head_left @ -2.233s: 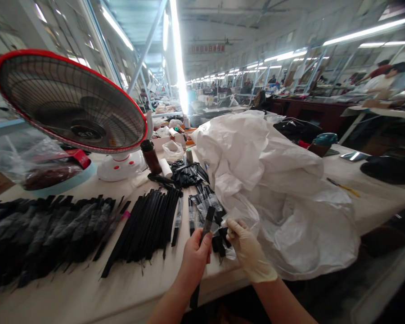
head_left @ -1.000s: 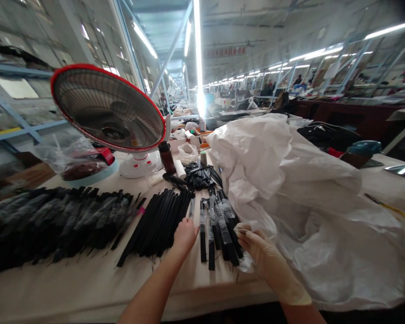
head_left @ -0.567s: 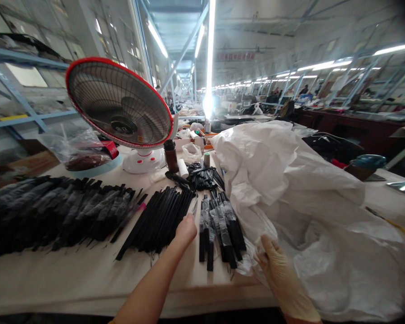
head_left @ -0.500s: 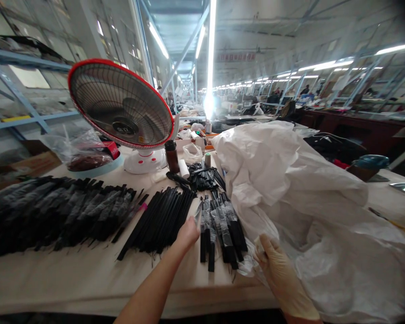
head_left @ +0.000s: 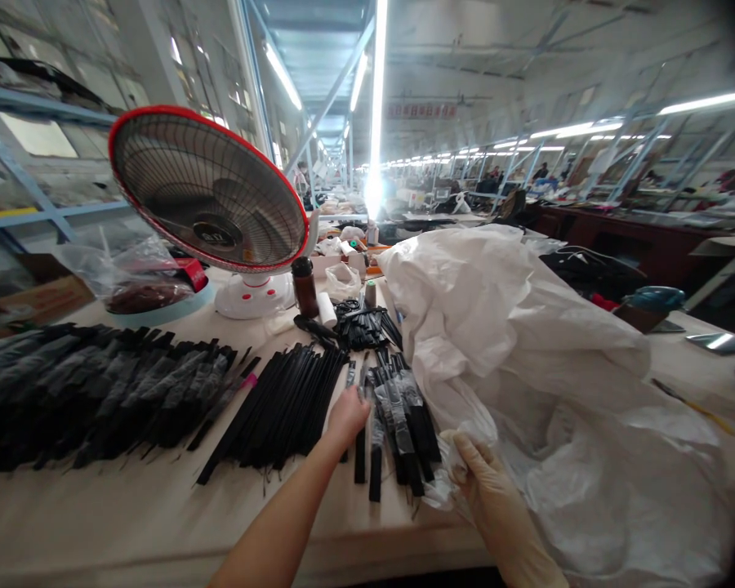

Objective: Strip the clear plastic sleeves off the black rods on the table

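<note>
My left hand (head_left: 347, 420), bare, hovers at the near end of the black strips with its fingers bunched. I cannot tell whether it holds anything. Beside it lie clear-wrapped bundles of black strips (head_left: 398, 425) and a loose pile of black strips (head_left: 275, 408). My right hand (head_left: 487, 494), in a pale latex glove, pinches the thin edge of a large white plastic sack (head_left: 557, 392). The sack is heaped on the table's right side. A long row of wrapped black strips (head_left: 91, 392) runs along the left.
A red-rimmed electric fan (head_left: 208, 192) stands behind the strips, with a brown bottle (head_left: 305, 286), a white roll (head_left: 327, 310) and a small black heap (head_left: 361, 327) near it. A clear bag (head_left: 122, 278) lies further left. The cream table (head_left: 98, 523) has its front edge close to me.
My left hand no longer shows the dark bundle it gripped earlier, and wrapped bundles now lie on the table. My right hand has shifted down along the sack edge, and the view has swung slightly.
</note>
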Available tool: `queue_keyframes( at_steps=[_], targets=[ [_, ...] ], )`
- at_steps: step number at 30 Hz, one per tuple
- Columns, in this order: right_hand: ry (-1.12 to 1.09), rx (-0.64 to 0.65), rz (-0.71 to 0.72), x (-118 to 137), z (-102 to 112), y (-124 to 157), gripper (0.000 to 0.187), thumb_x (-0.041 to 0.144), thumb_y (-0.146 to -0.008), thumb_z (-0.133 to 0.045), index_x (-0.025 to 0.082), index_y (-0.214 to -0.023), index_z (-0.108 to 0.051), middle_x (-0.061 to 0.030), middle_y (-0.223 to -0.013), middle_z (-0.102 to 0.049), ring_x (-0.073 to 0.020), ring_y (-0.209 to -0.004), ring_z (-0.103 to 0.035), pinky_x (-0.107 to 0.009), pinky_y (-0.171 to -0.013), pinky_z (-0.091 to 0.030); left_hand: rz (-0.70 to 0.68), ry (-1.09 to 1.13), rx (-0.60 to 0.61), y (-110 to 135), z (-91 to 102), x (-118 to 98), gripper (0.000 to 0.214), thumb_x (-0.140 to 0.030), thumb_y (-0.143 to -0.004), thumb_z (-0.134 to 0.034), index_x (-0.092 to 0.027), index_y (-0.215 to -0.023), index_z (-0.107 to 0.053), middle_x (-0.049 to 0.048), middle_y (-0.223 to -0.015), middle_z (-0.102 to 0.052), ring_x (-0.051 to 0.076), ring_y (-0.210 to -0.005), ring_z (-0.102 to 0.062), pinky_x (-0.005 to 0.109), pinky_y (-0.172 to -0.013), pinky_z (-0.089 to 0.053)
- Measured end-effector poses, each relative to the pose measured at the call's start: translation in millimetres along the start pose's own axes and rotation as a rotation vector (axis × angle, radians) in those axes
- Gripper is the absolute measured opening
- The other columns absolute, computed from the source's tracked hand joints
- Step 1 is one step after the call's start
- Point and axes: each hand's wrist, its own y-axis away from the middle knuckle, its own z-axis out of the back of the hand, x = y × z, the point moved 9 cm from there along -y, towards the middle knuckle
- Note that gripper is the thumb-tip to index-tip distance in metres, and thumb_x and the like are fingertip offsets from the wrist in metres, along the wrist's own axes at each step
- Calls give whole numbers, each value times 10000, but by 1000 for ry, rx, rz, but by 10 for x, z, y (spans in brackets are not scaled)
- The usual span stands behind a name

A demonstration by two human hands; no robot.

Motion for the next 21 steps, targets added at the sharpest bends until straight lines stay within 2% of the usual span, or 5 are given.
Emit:
queue_keyframes(
  at_steps=[3, 6, 11, 17, 21],
  targets=[
    [-51, 24, -40, -62, -28, -22, 309, 401, -604, -804, 225, -842, -711, 67, -497, -510, -65, -391, -405, -181, -340, -334, 47, 249, 46, 69, 17, 154, 257, -332, -891, -550, -143, -1061, -589, 53, -1016, -636, 176, -858, -627, 367, -752, -531],
    [-78, 23, -100, -124, -88, -24, 340, 422, -600, -806, 226, -860, -709, 78, -475, -476, -44, -364, -338, -165, -304, -267, 86, 509, 123, 211, -5, 218, 244, -351, -900, -532, -135, -992, -597, 19, -867, -637, 121, -676, -609, 283, -609, -522],
    [-127, 39, -70, -56, -109, -31, 362, 453, -591, -807, 179, -807, -715, 54, -508, -506, -39, -423, -391, -137, -361, -337, 109, 873, 208, 362, -42, 129, 230, -363, -889, -532, -141, -914, -589, -17, -736, -592, 87, -559, -540, 226, -511, -457],
    [-134, 12, -37, -50, 41, -77, 367, 468, -598, -796, 171, -801, -720, 13, -579, -583, -61, -456, -436, -160, -388, -359, 165, 1064, 277, 435, -68, -13, 166, -286, -781, -585, -143, -865, -581, -19, -697, -573, 64, -511, -496, 170, -446, -386],
    [-53, 45, 11, 3, -30, -49, 335, 423, -614, -795, 191, -846, -726, 22, -579, -580, -79, -478, -442, -181, -425, -374, 148, 1099, 304, 577, -8, -171, 196, -312, -729, -600, -151, -840, -583, -12, -712, -592, 65, -524, -518, 166, -474, -416]
  ],
)
